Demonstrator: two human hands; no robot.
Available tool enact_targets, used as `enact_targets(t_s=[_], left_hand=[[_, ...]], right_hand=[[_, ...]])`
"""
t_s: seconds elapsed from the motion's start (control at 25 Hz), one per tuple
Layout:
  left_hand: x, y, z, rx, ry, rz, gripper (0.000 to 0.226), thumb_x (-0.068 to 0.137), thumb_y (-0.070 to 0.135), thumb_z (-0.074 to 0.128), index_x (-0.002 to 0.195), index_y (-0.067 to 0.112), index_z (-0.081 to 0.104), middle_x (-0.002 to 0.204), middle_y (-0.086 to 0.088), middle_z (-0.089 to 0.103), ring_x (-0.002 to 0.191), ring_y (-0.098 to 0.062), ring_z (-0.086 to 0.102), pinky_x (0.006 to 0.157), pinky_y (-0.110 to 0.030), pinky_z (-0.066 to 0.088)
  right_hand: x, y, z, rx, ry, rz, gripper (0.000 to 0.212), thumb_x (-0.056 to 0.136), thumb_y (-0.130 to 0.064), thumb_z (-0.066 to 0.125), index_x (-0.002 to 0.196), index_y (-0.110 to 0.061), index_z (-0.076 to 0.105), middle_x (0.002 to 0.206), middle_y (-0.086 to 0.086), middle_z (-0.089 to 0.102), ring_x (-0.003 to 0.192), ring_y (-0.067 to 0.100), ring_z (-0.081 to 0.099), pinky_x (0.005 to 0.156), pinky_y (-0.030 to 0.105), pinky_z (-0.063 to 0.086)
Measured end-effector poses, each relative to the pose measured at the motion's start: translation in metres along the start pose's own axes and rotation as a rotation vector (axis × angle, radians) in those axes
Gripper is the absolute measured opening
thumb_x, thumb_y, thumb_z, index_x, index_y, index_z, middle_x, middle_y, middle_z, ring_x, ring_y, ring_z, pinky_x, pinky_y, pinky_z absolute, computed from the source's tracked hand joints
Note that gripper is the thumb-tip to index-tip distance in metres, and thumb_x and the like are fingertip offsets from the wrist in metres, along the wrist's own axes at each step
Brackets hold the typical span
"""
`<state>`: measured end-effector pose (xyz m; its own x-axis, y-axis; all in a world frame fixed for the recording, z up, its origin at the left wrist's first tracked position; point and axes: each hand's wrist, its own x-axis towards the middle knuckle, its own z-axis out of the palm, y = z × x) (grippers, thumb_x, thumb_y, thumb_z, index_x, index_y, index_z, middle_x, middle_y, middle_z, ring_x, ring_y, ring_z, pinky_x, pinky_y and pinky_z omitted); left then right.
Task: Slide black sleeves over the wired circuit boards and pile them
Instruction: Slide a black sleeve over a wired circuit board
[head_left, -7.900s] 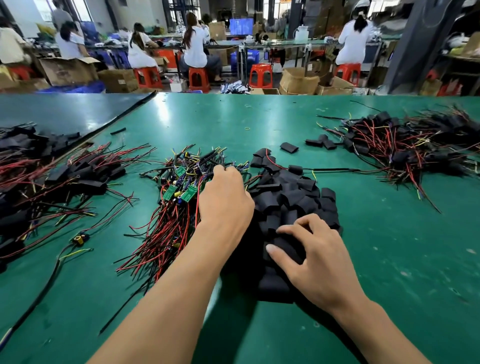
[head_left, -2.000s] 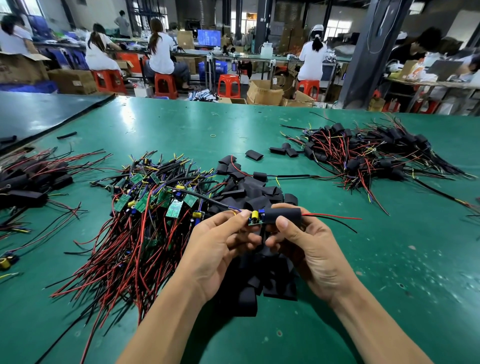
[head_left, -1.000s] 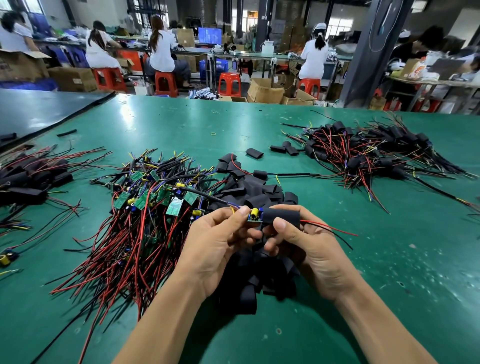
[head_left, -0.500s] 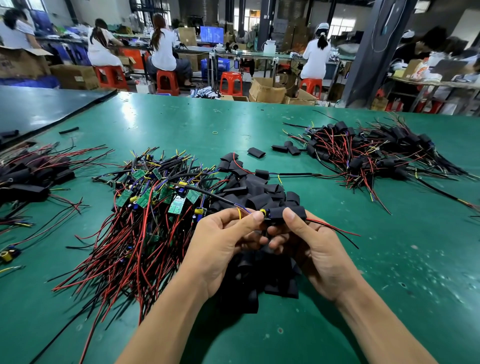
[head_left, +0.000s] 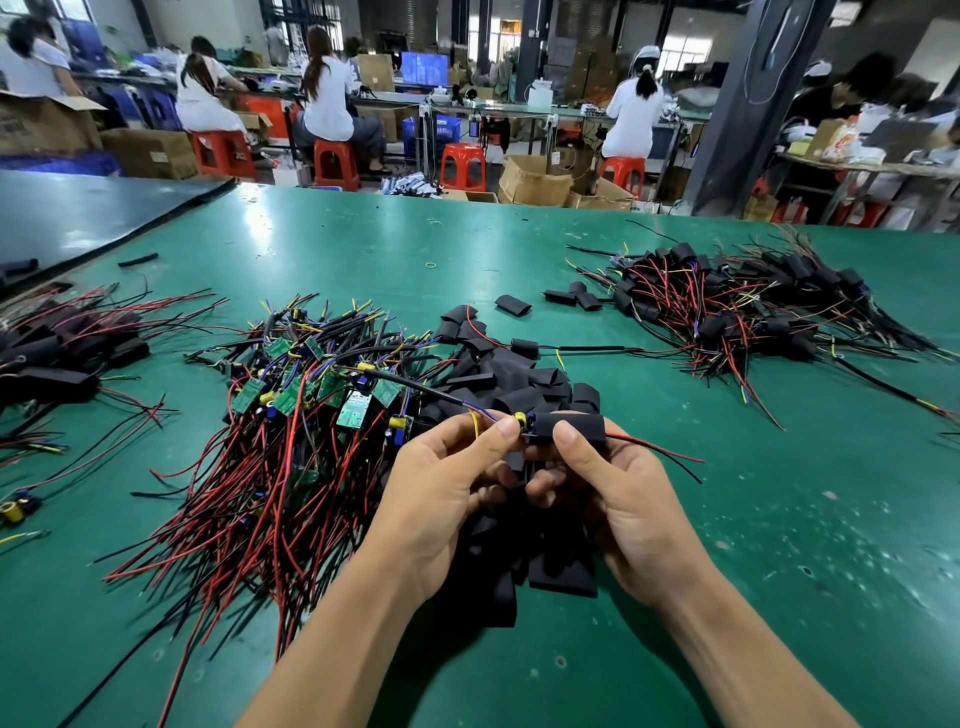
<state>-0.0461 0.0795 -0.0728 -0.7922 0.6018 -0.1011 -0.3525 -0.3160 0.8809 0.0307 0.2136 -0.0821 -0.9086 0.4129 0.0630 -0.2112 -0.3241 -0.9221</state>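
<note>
My left hand (head_left: 447, 488) pinches the exposed end of a wired circuit board (head_left: 521, 422), where a yellow part and blue and yellow wires show. My right hand (head_left: 618, 499) grips the black sleeve (head_left: 576, 427) that covers most of that board; red and black wires trail out of its right end. Both hands hold it above a heap of loose black sleeves (head_left: 519, 384). Left of that lies a pile of bare green boards with red and black wires (head_left: 291, 415). A pile of sleeved boards (head_left: 743, 306) lies at the far right.
Another pile of sleeved boards (head_left: 57, 348) lies at the left edge of the green table (head_left: 363, 244). A few stray sleeves (head_left: 574, 299) lie between the heaps. People sit on red stools at benches beyond the table's far edge.
Since the oldest frame my hands left the heaps and took up a board and a sleeve. In the last second the sleeved board stays between my hands, with the yellow part showing again at its left end.
</note>
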Motion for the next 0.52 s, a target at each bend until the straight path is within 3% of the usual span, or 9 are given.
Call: enact_targets(t_s=[0.16,0.32,0.52], left_hand=[[0.0017,0.0018,0.0,-0.081,-0.027,-0.058,0.028,0.06,0.031,0.083,0.085,0.018,0.076,0.083,-0.004,0.069,0.058,-0.011,0.057,0.058,-0.019,0.048],[0.0011,0.0024,0.0028,-0.022,0.02,-0.041,0.028,0.058,0.04,0.084,0.072,0.02,0.07,0.074,-0.001,0.067,0.054,-0.01,0.057,0.057,-0.021,0.046],[-0.0002,0.0015,0.0038,0.113,0.06,-0.052,0.037,0.061,0.048,0.082,0.072,0.018,0.063,0.076,-0.006,0.072,0.052,-0.013,0.058,0.053,-0.022,0.046]], right_hand=[[-0.0015,-0.0024,-0.0025,-0.031,-0.026,-0.017,0.042,0.078,-0.028,0.083,0.11,-0.005,0.069,0.097,0.019,0.074,0.061,0.02,0.065,0.059,0.027,0.055],[-0.0045,-0.0055,-0.0003,-0.048,-0.02,0.05,0.034,0.072,-0.043,0.08,0.09,-0.015,0.073,0.081,0.015,0.071,0.056,0.019,0.064,0.054,0.026,0.054],[-0.0055,-0.0048,0.0051,-0.126,0.06,0.115,0.035,0.073,-0.057,0.075,0.078,-0.023,0.073,0.063,0.008,0.058,0.049,0.015,0.049,0.043,0.022,0.041]])
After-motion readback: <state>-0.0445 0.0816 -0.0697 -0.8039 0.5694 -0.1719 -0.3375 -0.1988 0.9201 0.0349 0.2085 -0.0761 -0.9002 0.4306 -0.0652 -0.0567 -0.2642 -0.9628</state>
